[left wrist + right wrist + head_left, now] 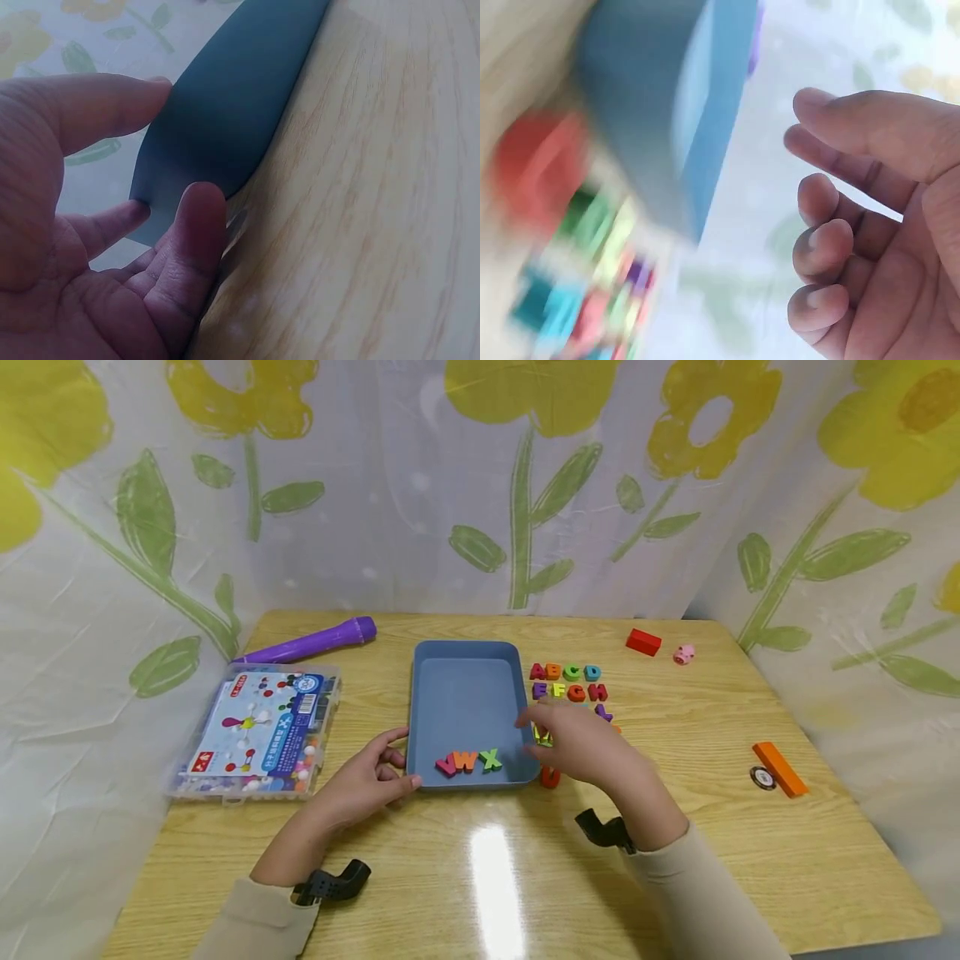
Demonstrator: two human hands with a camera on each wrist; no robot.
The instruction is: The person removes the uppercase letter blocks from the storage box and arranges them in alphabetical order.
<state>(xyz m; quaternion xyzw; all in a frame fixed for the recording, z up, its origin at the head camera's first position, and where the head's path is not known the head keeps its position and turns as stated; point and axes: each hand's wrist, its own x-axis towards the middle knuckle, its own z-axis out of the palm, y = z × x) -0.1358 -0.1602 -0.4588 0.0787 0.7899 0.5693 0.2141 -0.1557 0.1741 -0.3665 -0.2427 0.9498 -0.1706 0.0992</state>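
A blue tray point(465, 693) sits mid-table with a pink letter point(447, 766), an orange W point(466, 761) and a green X point(491, 759) at its near end. My left hand point(393, 768) rests at the tray's near left corner. In the left wrist view the thumb point(199, 225) touches the tray wall point(225, 97). My right hand point(534, 723) hovers over the colored letter rows point(567, 682) just right of the tray. In the blurred right wrist view its fingers point(821, 240) are loosely curled and hold nothing, beside the tray point(652, 112).
A red letter point(550, 777) lies by the tray's near right corner. A purple cylinder point(307, 643) and a clear plastic kit box point(258, 735) lie at left. A red block point(643, 642), pink pig point(683, 653), orange block point(780, 768) and small disc point(762, 777) lie at right.
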